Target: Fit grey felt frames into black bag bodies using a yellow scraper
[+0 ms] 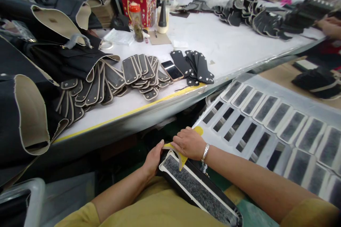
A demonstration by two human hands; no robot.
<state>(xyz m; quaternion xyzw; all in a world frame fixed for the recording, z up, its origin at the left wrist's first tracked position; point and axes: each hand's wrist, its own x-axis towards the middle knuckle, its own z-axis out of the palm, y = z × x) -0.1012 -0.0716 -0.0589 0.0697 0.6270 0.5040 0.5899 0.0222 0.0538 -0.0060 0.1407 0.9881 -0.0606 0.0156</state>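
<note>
A long black piece point(201, 188) with a pale rim and a speckled grey panel lies slanted across my lap. My left hand point(153, 159) grips its upper end, thumb raised along the corner. Over the same end my right hand point(189, 144), fingers closed, holds a yellow strip point(182, 160). One end of that strip hangs down over the grey panel; another part reaches toward my left thumb. My right palm hides part of the strip. A silver bracelet point(205, 151) circles my right wrist.
On the white table point(197, 32), black pale-edged straps point(145, 69) lie piled beside a phone point(172, 70). Black bags point(58, 53) crowd the left. To the right, a sloped board point(213, 129) bears rows of grey-panelled pieces point(266, 108). Another person's hand point(330, 26) shows at far right.
</note>
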